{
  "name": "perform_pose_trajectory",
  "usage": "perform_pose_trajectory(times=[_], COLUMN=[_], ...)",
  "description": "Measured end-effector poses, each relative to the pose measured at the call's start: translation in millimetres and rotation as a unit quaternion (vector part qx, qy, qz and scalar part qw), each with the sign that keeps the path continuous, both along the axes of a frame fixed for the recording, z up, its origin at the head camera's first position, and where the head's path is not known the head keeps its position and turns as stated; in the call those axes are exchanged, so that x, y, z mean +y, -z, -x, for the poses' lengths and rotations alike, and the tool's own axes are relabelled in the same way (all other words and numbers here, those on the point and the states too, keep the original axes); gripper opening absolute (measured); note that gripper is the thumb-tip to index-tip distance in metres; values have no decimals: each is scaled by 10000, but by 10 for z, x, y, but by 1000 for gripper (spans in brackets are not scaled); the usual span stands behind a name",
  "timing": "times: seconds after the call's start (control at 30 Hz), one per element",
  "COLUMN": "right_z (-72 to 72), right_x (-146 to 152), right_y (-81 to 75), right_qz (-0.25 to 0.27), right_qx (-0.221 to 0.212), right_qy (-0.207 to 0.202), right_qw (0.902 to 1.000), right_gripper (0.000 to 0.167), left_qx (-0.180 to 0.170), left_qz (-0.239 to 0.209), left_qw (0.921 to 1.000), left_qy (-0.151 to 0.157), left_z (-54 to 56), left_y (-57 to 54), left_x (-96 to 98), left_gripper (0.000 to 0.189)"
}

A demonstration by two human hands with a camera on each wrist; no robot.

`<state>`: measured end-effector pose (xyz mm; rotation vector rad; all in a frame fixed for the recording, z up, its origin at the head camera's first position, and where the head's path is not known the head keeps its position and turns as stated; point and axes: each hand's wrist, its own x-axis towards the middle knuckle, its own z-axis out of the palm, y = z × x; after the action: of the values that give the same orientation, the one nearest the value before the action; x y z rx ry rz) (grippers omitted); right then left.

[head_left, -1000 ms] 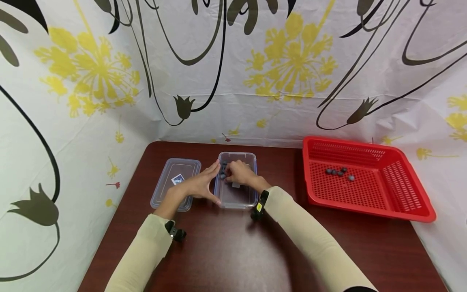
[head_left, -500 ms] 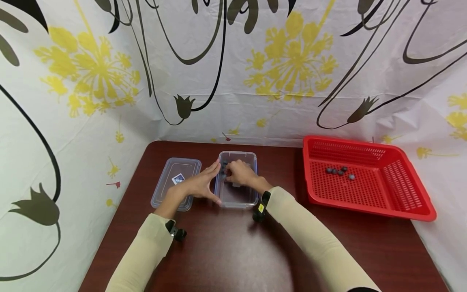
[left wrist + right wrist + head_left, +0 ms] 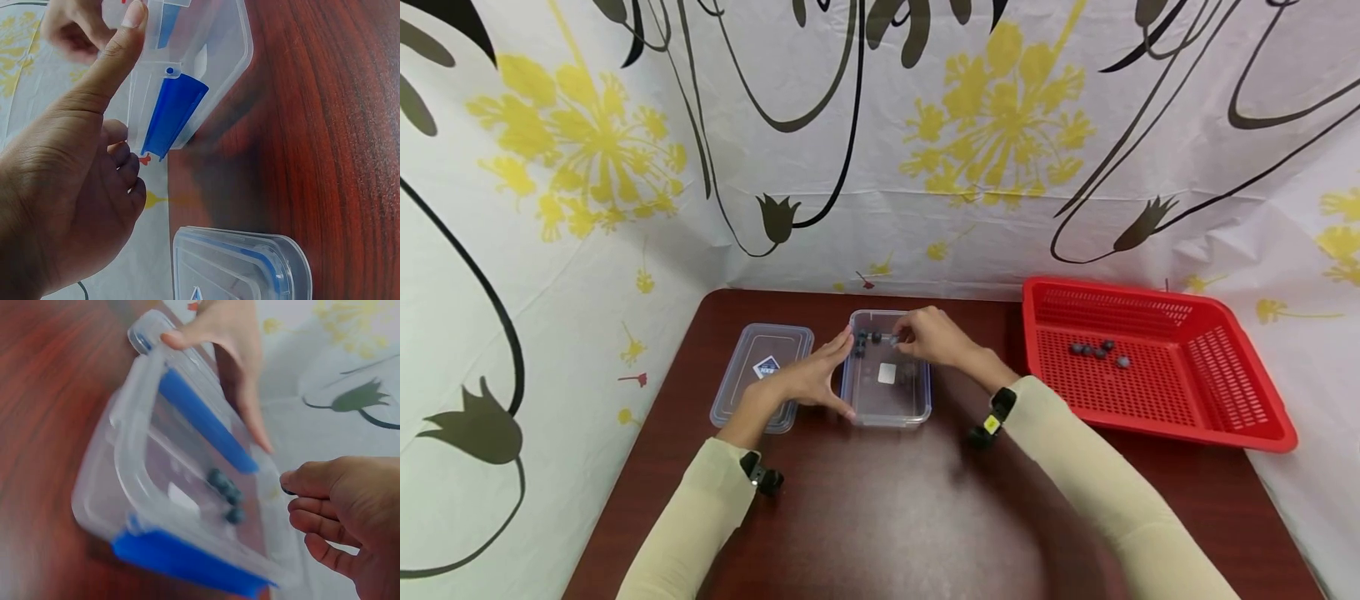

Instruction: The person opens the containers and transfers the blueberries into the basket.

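Observation:
A clear plastic box (image 3: 887,412) with blue side clips stands uncovered on the table. Inside, several blueberries (image 3: 223,485) lie toward its far left corner, with a white sticker (image 3: 887,373) on the bottom. My left hand (image 3: 808,379) touches the box's left side, thumb and fingers spread wide along the rim. Over the box's far right part, my right hand (image 3: 932,335) pinches a blueberry (image 3: 287,490) between thumb and forefinger, mostly hidden by the fingertips. The other fingers of that hand are loosely curled in the right wrist view.
A clear lid (image 3: 748,350) with a blue-and-white label lies left of the box, partly under my left forearm. To the right stands a red perforated basket (image 3: 1157,417) with several blueberries (image 3: 1100,354) in it. A patterned sheet (image 3: 880,200) hangs behind the table.
My right hand has lifted and moved right from the left part of the box, a blueberry at its fingertips, uncovering the blueberries and sticker inside. My left hand stays put.

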<state>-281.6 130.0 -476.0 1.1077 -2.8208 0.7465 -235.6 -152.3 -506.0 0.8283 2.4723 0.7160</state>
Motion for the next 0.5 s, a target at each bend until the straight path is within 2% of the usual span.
perform_pose_trajectory(times=[0.33,0.5], right_z=[-34,-3], right_x=[837,1268], right_y=[-377,-491], right_qz=[-57,-150], right_qx=[541,803], right_qy=[3,-2], right_qw=[9985,9967], right_gripper=[16,13], left_qx=[-58,-42], left_qz=[3,64], left_qw=[10000,10000], left_qy=[-29,-27], left_z=[-19,-12], left_y=[-28,-18], left_x=[16,21], left_gripper=[140,139])
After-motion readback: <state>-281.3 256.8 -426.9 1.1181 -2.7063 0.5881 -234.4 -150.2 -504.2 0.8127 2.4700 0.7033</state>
